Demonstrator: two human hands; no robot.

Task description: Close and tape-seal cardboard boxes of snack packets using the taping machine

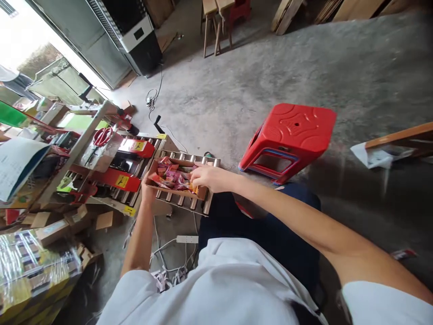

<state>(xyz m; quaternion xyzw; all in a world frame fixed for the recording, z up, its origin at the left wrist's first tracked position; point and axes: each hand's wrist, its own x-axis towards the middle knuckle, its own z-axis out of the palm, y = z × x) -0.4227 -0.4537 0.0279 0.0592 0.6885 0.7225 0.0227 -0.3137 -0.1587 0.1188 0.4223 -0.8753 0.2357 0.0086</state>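
Note:
A shallow cardboard box [203,193] filled with small pink and red wrapped packets [172,177] rests on the metal roller conveyor [207,207]. My left hand [148,184] grips the box by its left end, with most of its fingers hidden by the wall. Over the box's right end, the fingers of my right hand [205,177] are bent together and touch the packets there. Whatever lies between those fingertips is too small to make out.
Left of the box stands a taping machine [130,180] with red guards and scissors [102,136] on top. A red plastic stool [297,126] is to the right. Cables and a power strip [187,239] lie below; wrapped cartons [37,271] sit lower left.

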